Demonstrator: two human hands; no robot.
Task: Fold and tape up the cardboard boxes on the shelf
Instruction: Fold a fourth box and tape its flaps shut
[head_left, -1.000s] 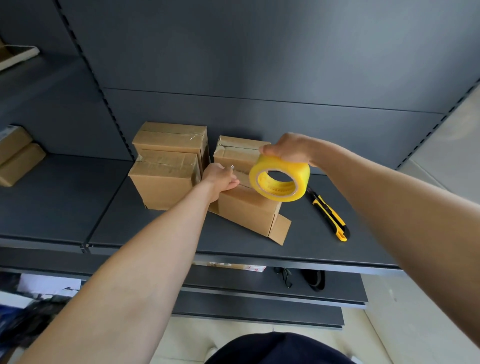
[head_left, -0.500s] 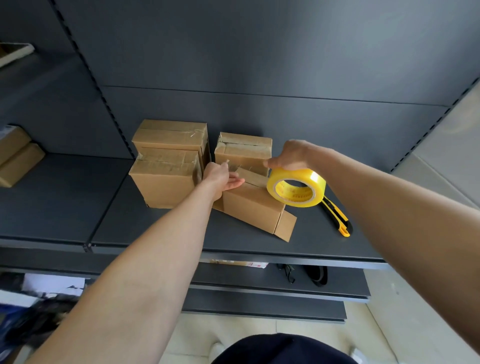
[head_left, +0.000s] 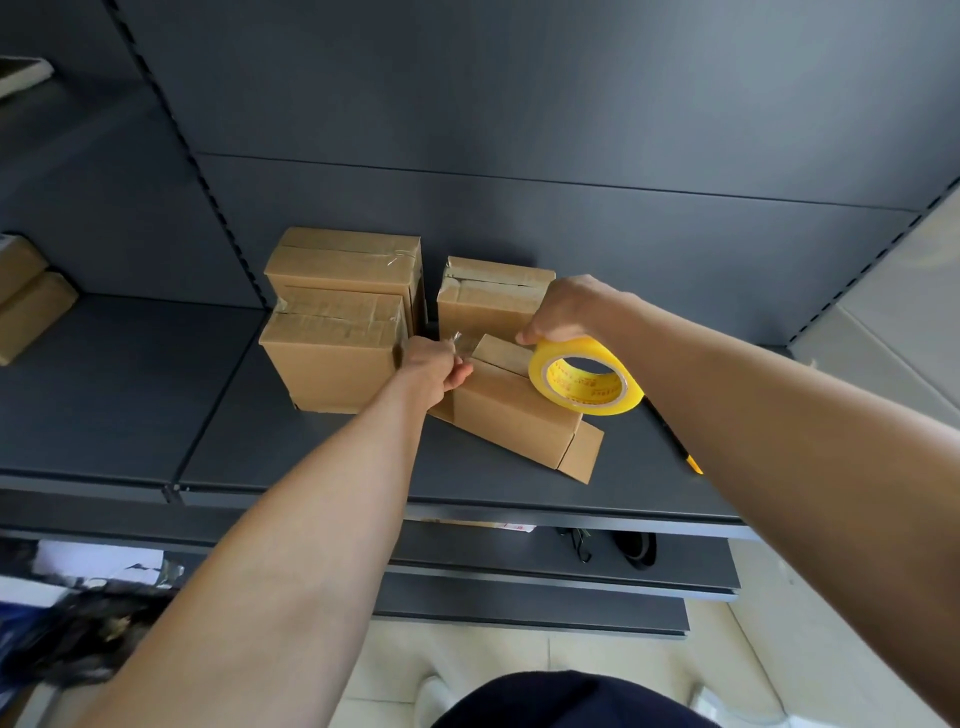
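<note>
Box (head_left: 514, 415) centre frame, axis upper-left to lower-right | left hand (head_left: 431, 369) pinches tape end (head_left: 456, 340) at upper-left end | right hand (head_left: 566, 312) grips roll (head_left: 584, 376) mid-box

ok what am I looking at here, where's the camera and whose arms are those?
No robot: a person wears one wide-angle camera on the head, looking down at both bare arms. The right hand grips a yellow tape roll; the left hand pinches what looks like the loose tape end. Both are over an untaped box lying on the dark shelf. Behind it stand three taped boxes. A yellow-tipped tool is mostly hidden by the right arm.
</note>
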